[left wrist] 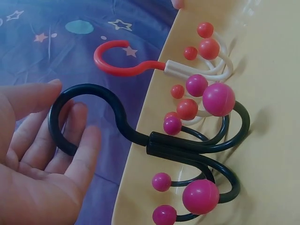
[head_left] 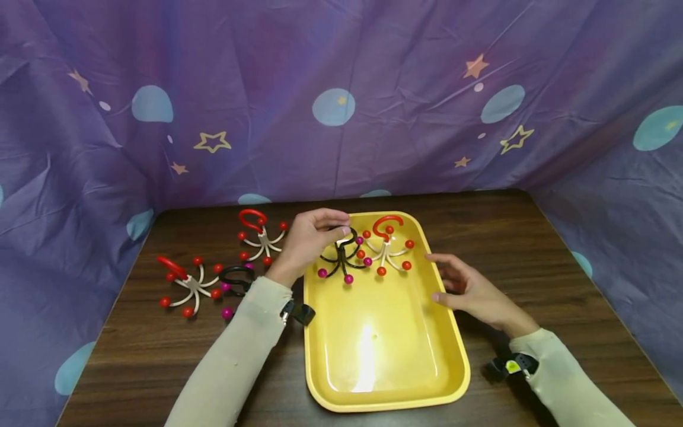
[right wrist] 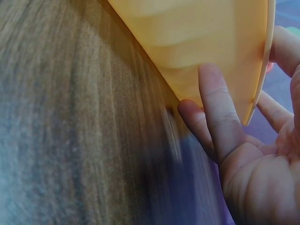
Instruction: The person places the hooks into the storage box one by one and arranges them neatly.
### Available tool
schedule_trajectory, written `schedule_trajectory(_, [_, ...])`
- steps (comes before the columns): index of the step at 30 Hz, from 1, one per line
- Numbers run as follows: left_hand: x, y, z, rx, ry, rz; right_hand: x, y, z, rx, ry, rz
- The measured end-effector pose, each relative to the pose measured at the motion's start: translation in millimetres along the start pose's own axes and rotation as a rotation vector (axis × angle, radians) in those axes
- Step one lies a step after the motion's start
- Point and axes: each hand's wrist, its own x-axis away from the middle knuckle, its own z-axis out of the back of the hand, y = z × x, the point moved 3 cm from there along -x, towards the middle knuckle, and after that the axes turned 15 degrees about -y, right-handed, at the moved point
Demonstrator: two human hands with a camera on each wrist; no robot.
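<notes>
Inside the yellow tray (head_left: 384, 332) a black head massager (left wrist: 173, 143) rests on its magenta ball tips, its hooked handle upward. My left hand (head_left: 315, 240) is at that hook, thumb and fingers loosely around it with gaps showing in the left wrist view (left wrist: 47, 154). Beside it in the tray is a white head massager (head_left: 385, 249) with a red hook and red balls. My right hand (head_left: 475, 293) holds the tray's right side, some fingers against the outer wall and others over the rim (right wrist: 269, 42).
Left of the tray on the dark wooden table (head_left: 133, 356) are two more red-and-white massagers, one nearer (head_left: 192, 284) and one farther back (head_left: 263, 239). Another black one (head_left: 237, 276) is partly hidden by my left forearm. A purple patterned cloth (head_left: 341, 148) hangs behind.
</notes>
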Motion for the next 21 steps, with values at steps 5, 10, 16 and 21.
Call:
schedule_trajectory(5, [0.1, 0.6, 0.3, 0.027, -0.006, -0.012, -0.6, 0.2, -0.4, -0.005, 0.000, 0.001])
schedule_trajectory(10, [0.3, 2.9, 0.4, 0.079, 0.012, -0.026, -1.3, 0.4, -0.1, 0.000, -0.002, 0.001])
schedule_trajectory(16, [6.0, 10.7, 2.4, 0.132, 0.053, -0.051, -2.0, -0.6, -0.3, -0.003, -0.003, 0.009])
schedule_trajectory(21, [15.5, 20.8, 5.8, 0.127, 0.081, -0.078, -1.2, -0.7, -1.7, -0.015, -0.002, 0.011])
